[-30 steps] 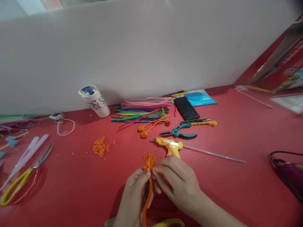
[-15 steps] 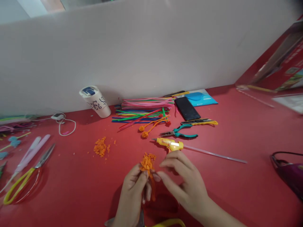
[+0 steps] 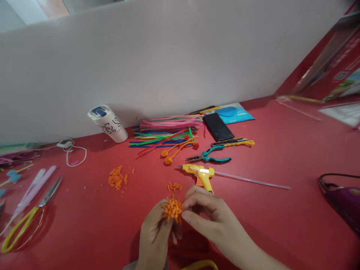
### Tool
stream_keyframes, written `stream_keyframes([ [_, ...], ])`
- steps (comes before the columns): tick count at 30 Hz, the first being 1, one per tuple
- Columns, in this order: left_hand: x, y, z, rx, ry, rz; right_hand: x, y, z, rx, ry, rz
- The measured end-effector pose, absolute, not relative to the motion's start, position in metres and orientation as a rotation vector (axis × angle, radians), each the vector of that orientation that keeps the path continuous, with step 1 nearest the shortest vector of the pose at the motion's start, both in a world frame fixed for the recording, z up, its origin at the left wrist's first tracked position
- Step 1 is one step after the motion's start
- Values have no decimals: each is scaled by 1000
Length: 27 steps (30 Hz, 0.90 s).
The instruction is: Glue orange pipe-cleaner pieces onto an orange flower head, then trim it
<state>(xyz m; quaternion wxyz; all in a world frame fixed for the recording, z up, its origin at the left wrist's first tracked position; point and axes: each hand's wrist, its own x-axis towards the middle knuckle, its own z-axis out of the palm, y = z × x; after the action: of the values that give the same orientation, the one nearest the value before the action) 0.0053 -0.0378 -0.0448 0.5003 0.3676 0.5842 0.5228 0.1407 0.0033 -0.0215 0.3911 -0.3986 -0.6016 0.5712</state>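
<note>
My left hand [image 3: 153, 236] is closed round the stem of an orange pipe-cleaner flower [image 3: 172, 209], its fuzzy head turned up toward me. My right hand [image 3: 209, 215] pinches the right side of that head with thumb and forefinger. A few loose orange bits [image 3: 174, 186] lie on the red table just beyond the flower. A yellow glue gun [image 3: 200, 174] with a clear glue stick [image 3: 251, 182] rests right behind my right hand.
Behind the gun lie teal pliers [image 3: 211, 156], a bundle of coloured pipe cleaners [image 3: 168, 130], a black phone [image 3: 218, 126] and a white cup [image 3: 108, 122] on its side. Orange trimmings [image 3: 116, 177] lie at mid-left, yellow scissors [image 3: 25, 219] far left, a purple object [image 3: 344, 200] at right.
The orange flower has dropped lower and its head has tipped to face me. Its long stem has gone out of sight behind my left hand. Loose orange bits now lie on the table.
</note>
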Motion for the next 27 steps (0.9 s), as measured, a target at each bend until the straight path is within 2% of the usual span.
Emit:
stream_keyframes([
  [14,4,-38,-44,1162,1487,1341,139,2,-16,-1037,-1508,1503],
  [27,6,-38,-42,1103,1458,1347,140,3,-19,-1033,-1534,1460],
])
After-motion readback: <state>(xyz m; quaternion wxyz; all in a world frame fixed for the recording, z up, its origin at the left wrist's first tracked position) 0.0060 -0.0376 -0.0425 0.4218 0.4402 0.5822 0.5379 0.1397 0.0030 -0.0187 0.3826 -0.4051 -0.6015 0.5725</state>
